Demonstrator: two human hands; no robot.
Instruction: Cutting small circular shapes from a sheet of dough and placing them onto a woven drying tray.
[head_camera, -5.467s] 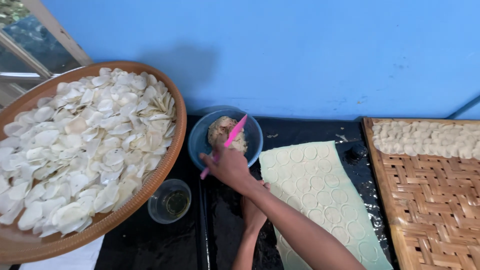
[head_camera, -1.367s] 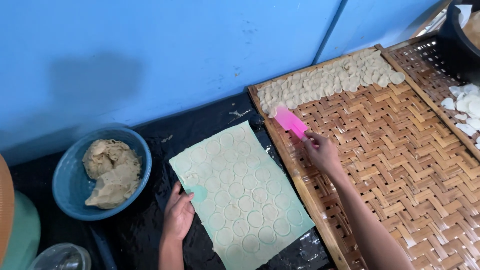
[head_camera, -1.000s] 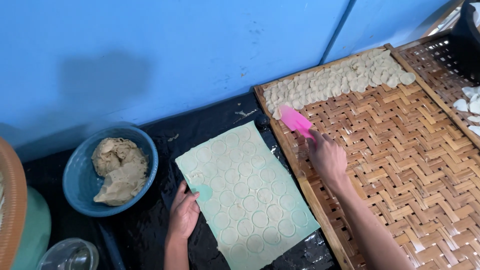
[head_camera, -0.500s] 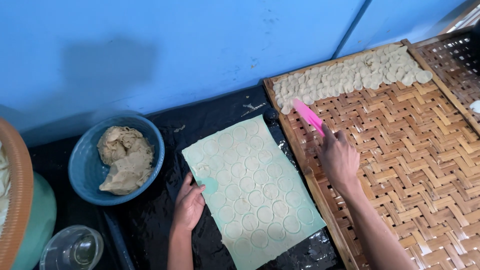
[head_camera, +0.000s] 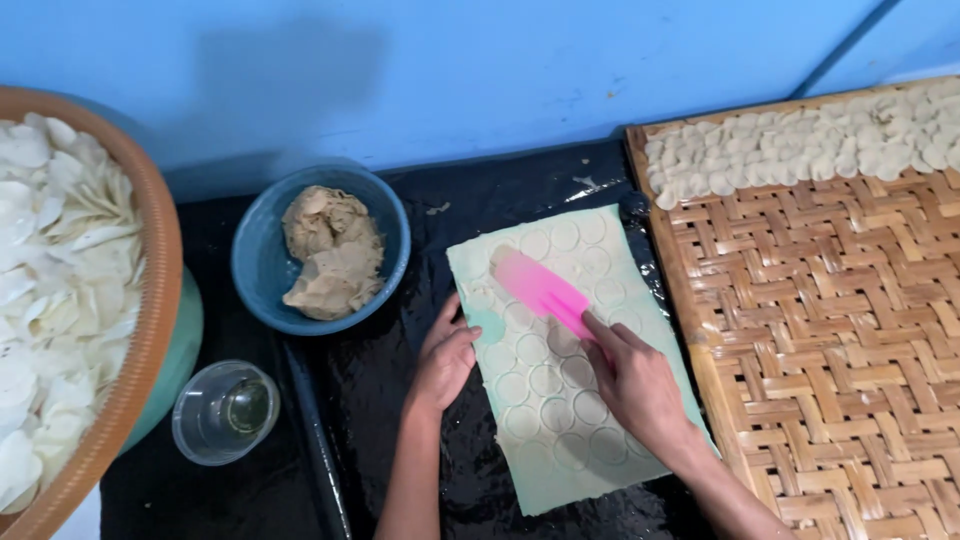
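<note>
Your right hand (head_camera: 640, 385) has its grip closed around the handle of a pink scraper (head_camera: 542, 290), whose blade lies flat on the upper part of the pale green sheet (head_camera: 560, 360) stamped with dough circles. Your left hand (head_camera: 445, 355) rests open with nothing in its grip, its fingertips touching the sheet's left edge. The sheet lies on the black tabletop (head_camera: 390, 400), tilted slightly, and its right edge runs just beside the wooden rim of the woven bamboo tray (head_camera: 830, 330); whether they touch there is hard to tell. Rows of pale dough discs (head_camera: 800, 160) fill the tray's far strip, and the weave below them is bare. To the left of the sheet, a blue bowl (head_camera: 255, 275) of dough sits near your left hand, with a glass cup (head_camera: 225, 412) below it and a round basket of white chips (head_camera: 60, 300) at the far left edge.
</note>
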